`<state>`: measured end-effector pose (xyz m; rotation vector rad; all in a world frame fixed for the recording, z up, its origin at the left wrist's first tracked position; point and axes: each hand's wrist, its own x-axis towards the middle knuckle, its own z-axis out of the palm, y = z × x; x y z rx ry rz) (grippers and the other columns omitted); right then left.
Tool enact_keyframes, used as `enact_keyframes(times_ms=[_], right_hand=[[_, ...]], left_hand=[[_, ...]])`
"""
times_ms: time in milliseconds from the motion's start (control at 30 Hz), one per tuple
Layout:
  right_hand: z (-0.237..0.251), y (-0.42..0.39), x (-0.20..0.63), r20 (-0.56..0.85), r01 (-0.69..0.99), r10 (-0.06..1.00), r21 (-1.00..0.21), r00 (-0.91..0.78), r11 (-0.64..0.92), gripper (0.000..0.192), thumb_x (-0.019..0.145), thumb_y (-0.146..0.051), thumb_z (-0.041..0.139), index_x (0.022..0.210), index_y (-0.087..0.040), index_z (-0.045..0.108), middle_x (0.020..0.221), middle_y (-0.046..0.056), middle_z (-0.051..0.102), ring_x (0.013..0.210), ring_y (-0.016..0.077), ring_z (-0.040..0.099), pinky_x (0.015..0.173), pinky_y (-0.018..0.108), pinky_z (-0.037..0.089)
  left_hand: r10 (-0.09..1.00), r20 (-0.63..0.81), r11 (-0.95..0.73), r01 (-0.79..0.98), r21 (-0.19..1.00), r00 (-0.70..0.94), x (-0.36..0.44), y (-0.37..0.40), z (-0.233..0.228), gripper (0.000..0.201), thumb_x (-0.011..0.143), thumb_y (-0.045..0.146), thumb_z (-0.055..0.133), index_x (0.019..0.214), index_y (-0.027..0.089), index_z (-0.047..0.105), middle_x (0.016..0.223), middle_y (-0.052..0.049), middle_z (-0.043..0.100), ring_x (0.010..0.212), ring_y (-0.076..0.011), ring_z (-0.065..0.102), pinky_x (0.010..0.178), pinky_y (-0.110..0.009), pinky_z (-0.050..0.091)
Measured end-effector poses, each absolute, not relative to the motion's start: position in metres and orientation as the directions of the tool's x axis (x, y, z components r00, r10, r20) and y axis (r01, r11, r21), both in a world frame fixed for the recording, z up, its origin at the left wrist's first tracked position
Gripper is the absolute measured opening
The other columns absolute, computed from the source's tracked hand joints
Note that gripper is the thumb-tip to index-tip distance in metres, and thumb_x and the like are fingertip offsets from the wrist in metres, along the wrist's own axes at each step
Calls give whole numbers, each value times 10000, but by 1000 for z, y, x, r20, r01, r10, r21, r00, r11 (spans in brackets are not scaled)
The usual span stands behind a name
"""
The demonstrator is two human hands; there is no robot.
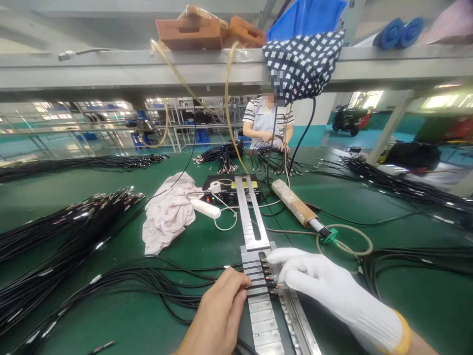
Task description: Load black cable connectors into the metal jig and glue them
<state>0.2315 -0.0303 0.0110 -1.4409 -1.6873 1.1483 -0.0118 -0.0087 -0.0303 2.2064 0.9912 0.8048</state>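
Note:
My bare left hand (221,308) pinches a thin black cable (260,286) between thumb and forefinger, at the left edge of a slotted metal fixture (263,320). Across the fixture's slots lie several more black cables, their stripped, coppery ends in a row on the right side. My right hand (318,281), in a white glove with a yellow cuff, has its fingers bent at those ends. Its lower fingertips close on the tip of the held cable, while the forefinger reaches over the upper ends. A flat metal plate with a long slot (254,212) extends behind the fixture.
Bundles of black cables (84,222) spread over the green table (121,296). A crumpled cloth (168,212), a white-handled tool (206,208), a black control box (221,190) and a tape-wrapped handle (295,202) lie ahead. Across the table, a person (268,123) handles cables. A shelf (111,69) runs overhead.

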Motion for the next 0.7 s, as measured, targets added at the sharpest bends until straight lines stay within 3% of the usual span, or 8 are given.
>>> enact_keyframes(times_ms=[133, 300, 500, 700], right_hand=[[15, -29, 230, -40, 411, 977, -910, -211, 51, 288, 875, -378, 560, 693, -214, 710, 1249, 60, 703, 1188, 298, 603, 1013, 390, 442], [8, -22, 234, 10, 399, 1000, -917, -2, 10, 243, 862, -417, 589, 895, -235, 747, 1164, 55, 744, 1127, 284, 651, 1062, 416, 452], [0, -18, 242, 20, 391, 994, -920, 108, -24, 307, 825, -489, 610, 875, -222, 754, 1154, 70, 756, 1147, 288, 654, 1052, 406, 489], [5, -19, 240, 26, 406, 996, -914, 88, -12, 311, 830, -493, 596, 883, -226, 748, 1091, 59, 771, 1106, 272, 673, 1023, 380, 516]], left_hand=[[782, 323, -579, 429, 693, 534, -12, -6, -27, 178, 1021, 214, 416, 984, 256, 586, 889, 3, 601, 769, -144, 587, 711, -223, 459], [765, 333, -627, 521, 579, 551, -16, -8, -20, 209, 1035, 210, 383, 985, 248, 583, 894, -3, 583, 770, -151, 598, 692, -244, 450], [744, 179, -654, 646, 393, 644, -16, -14, -22, 292, 1021, 163, 301, 926, 217, 572, 876, -27, 567, 745, -197, 597, 650, -305, 444], [768, 18, -604, 713, 357, 641, -11, -17, -22, 313, 987, 103, 293, 938, 207, 584, 925, -44, 577, 787, -226, 609, 672, -337, 466]])
